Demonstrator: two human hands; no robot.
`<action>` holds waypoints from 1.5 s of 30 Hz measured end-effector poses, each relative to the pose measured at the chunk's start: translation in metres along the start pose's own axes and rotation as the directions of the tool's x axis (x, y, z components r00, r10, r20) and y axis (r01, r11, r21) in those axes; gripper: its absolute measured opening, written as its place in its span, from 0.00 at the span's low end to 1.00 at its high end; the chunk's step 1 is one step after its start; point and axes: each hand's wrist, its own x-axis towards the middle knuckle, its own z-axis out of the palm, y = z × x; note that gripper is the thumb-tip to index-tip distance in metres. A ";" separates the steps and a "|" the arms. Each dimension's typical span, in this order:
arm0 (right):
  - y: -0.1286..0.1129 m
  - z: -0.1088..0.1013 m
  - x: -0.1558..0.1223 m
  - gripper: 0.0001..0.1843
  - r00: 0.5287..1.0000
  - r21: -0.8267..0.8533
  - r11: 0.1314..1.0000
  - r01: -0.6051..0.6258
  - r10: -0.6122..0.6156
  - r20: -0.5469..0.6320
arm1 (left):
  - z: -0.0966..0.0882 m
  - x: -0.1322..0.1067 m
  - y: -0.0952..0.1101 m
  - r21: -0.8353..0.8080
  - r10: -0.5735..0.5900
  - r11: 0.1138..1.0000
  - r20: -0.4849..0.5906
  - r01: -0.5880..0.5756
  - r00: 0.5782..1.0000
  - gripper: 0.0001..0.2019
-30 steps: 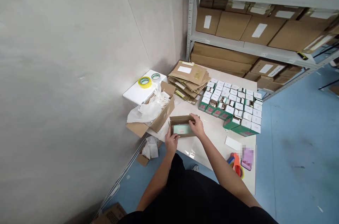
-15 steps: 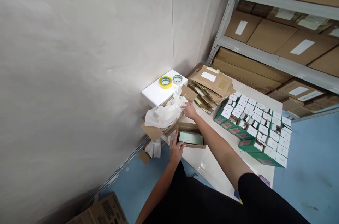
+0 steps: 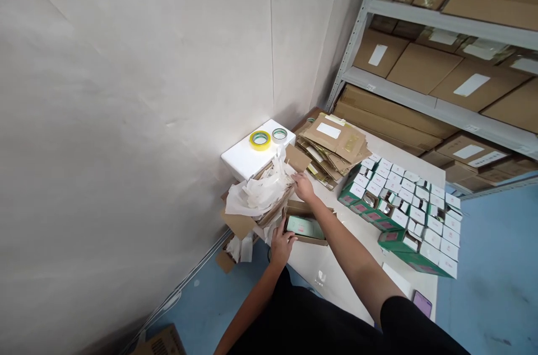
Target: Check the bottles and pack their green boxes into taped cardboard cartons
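A small open cardboard box (image 3: 306, 227) lies near the table's front edge with a pale green packet (image 3: 303, 227) inside. My left hand (image 3: 281, 245) grips the box's near left corner, fingers curled on its wall. My right hand (image 3: 303, 186) reaches past it to a bigger open carton (image 3: 252, 210) stuffed with white wrapping paper (image 3: 260, 191). Its fingers touch the paper at the carton's right rim; whether they pinch a sheet I cannot make out.
Several green boxes with white lids (image 3: 403, 206) stand in rows on the white table (image 3: 336, 265). Flattened cardboard (image 3: 332, 145) is stacked behind. Two tape rolls (image 3: 266, 138) sit on a white foam block (image 3: 247, 156). Shelves of cartons (image 3: 441, 69) stand at the right, and a phone (image 3: 421, 303) lies near the table's front edge.
My right hand left the small box and reached to the paper-filled carton. My left hand stayed on the small box. The view swung left and closer.
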 end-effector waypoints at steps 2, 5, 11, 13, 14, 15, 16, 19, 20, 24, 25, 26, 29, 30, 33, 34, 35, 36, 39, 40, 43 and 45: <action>0.004 -0.007 -0.016 0.23 0.994 0.066 0.998 0.016 -0.008 -0.112 | 0.003 0.004 0.004 -0.005 0.013 1.000 0.003 -0.013 1.000 0.03; 0.013 -0.021 -0.047 0.17 0.963 0.164 0.986 0.015 0.030 -0.268 | 0.011 0.009 0.014 -0.024 0.035 0.999 0.012 -0.035 0.999 0.03; 0.044 -0.053 -0.137 0.14 0.819 0.318 0.935 -0.156 0.303 -0.487 | 0.034 0.014 0.046 -0.058 0.095 0.994 0.101 -0.090 0.990 0.04; 0.056 -0.061 -0.176 0.18 0.753 0.353 0.901 -0.253 0.412 -0.513 | 0.045 0.014 0.059 -0.064 0.121 0.992 0.140 -0.113 0.983 0.04; 0.063 -0.063 -0.195 0.21 0.722 0.364 0.883 -0.298 0.458 -0.519 | 0.052 0.013 0.065 -0.070 0.134 0.990 0.160 -0.124 0.978 0.04; 0.069 -0.064 -0.215 0.24 0.694 0.371 0.866 -0.336 0.493 -0.524 | 0.059 0.012 0.071 -0.077 0.145 0.988 0.181 -0.133 0.973 0.04; 0.076 -0.063 -0.234 0.26 0.672 0.374 0.853 -0.364 0.519 -0.529 | 0.066 0.010 0.077 -0.086 0.154 0.987 0.202 -0.139 0.967 0.04; 0.096 -0.051 -0.289 0.29 0.644 0.373 0.831 -0.412 0.555 -0.526 | 0.091 0.003 0.094 -0.105 0.163 0.985 0.271 -0.139 0.949 0.06; 0.102 -0.044 -0.306 0.29 0.647 0.370 0.821 -0.434 0.570 -0.507 | 0.099 -0.001 0.100 -0.106 0.160 0.985 0.300 -0.134 0.940 0.06; 0.118 -0.011 -0.365 0.32 0.648 0.323 0.739 -0.591 0.674 -0.356 | 0.124 -0.018 0.113 -0.100 0.142 0.989 0.464 -0.107 0.874 0.06; 0.120 -0.004 -0.378 0.33 0.642 0.316 0.725 -0.612 0.689 -0.336 | 0.127 -0.022 0.114 -0.103 0.139 0.990 0.498 -0.101 0.856 0.07; 0.122 0.000 -0.389 0.32 0.640 0.317 0.722 -0.615 0.692 -0.334 | 0.129 -0.025 0.113 -0.109 0.134 0.990 0.518 -0.090 0.845 0.10; 0.124 0.004 -0.415 0.30 0.641 0.342 0.756 -0.558 0.654 -0.402 | 0.129 -0.031 0.103 -0.113 0.051 0.994 0.498 0.006 0.866 0.30; 0.124 0.002 -0.422 0.29 0.638 0.346 0.768 -0.539 0.641 -0.428 | 0.127 -0.031 0.098 -0.107 -0.022 0.991 0.473 0.082 0.881 0.38; 0.126 -0.005 -0.437 0.28 0.608 0.352 0.766 -0.538 0.642 -0.467 | 0.122 -0.025 0.085 -0.129 -0.306 0.904 0.472 0.408 0.826 0.47; 0.126 -0.007 -0.442 0.28 0.594 0.356 0.751 -0.556 0.659 -0.462 | 0.120 -0.023 0.082 -0.144 -0.361 0.862 0.499 0.486 0.788 0.45; 0.127 -0.009 -0.446 0.28 0.578 0.362 0.730 -0.579 0.681 -0.450 | 0.118 -0.019 0.080 -0.168 -0.377 0.833 0.526 0.528 0.763 0.40; 0.128 -0.010 -0.451 0.29 0.564 0.369 0.707 -0.604 0.706 -0.429 | 0.116 -0.016 0.080 -0.205 -0.358 0.822 0.538 0.531 0.763 0.35; 0.129 -0.013 -0.464 0.32 0.539 0.402 0.634 -0.660 0.773 -0.333 | 0.111 -0.010 0.087 -0.318 -0.219 0.862 0.470 0.396 0.855 0.26; 0.130 -0.013 -0.468 0.33 0.539 0.414 0.614 -0.672 0.789 -0.296 | 0.109 -0.010 0.090 -0.327 -0.159 0.885 0.459 0.332 0.874 0.26; 0.131 -0.014 -0.474 0.35 0.552 0.447 0.571 -0.689 0.813 -0.187 | 0.107 -0.017 0.101 -0.230 0.042 0.967 0.576 0.112 0.817 0.34; 0.132 -0.014 -0.473 0.37 0.585 0.467 0.568 -0.678 0.801 -0.126 | 0.109 -0.025 0.104 -0.143 0.119 0.989 0.684 -0.027 0.719 0.45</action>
